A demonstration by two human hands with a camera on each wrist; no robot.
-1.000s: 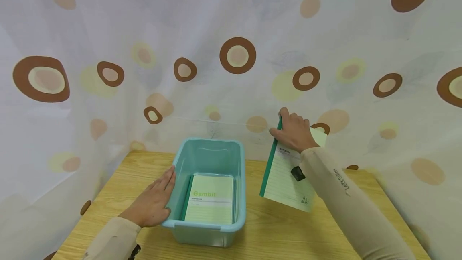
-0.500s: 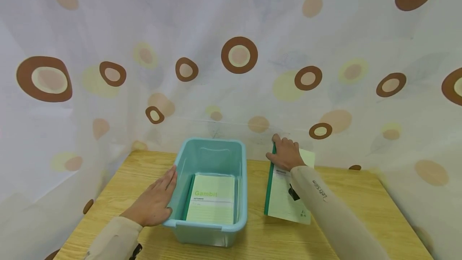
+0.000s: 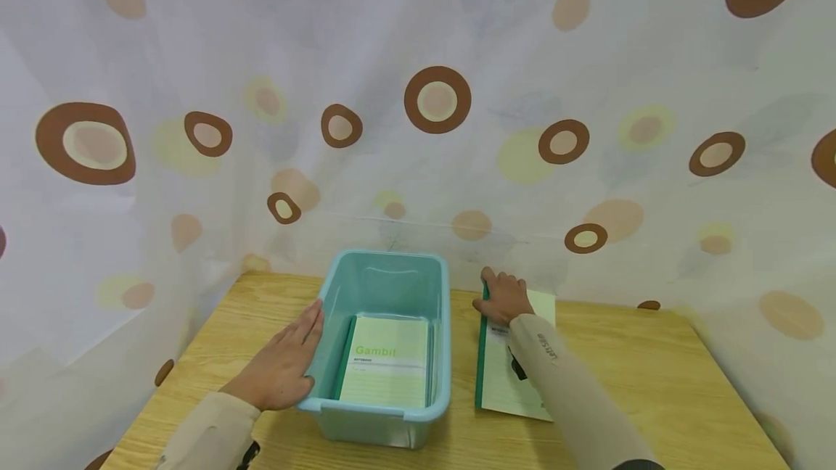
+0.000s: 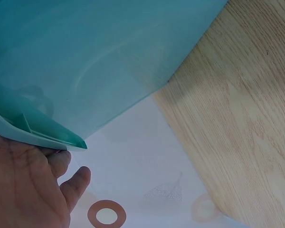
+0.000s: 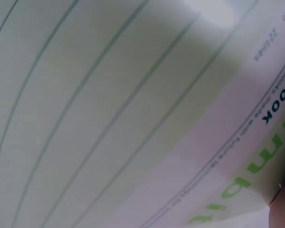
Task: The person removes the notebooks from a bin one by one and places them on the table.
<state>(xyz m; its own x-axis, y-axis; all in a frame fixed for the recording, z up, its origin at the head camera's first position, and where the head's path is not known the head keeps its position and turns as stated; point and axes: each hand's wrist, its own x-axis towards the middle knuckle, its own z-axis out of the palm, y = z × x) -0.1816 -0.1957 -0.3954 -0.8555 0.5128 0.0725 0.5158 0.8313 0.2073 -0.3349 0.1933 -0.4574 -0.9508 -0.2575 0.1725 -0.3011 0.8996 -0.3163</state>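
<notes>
A light blue plastic bin (image 3: 369, 428) stands in the middle of the table. My left hand (image 3: 282, 361) rests along its left rim with straight fingers; in the left wrist view that hand (image 4: 31, 187) touches the underside of the rim (image 4: 47, 141). Right of the bin, my right hand (image 3: 503, 299) grips the top of a pale green notebook (image 3: 509, 386) with a dark green spine, thumb at the spine side. The notebook lies low over the table; whether it lies fully flat cannot be told. Its printed cover (image 5: 109, 104) fills the right wrist view.
Inside the bin lies another pale green notebook (image 3: 385, 376) marked Gambit, with further notebook edges beside it. The wooden table (image 3: 627, 376) extends to both sides. Behind it hangs a white sheet (image 3: 366, 180) patterned with brown rings and pale spots.
My right hand has lowered the notebook toward the table and slightly left, from a raised, tilted position to nearly level. The left hand and the bin stay in place.
</notes>
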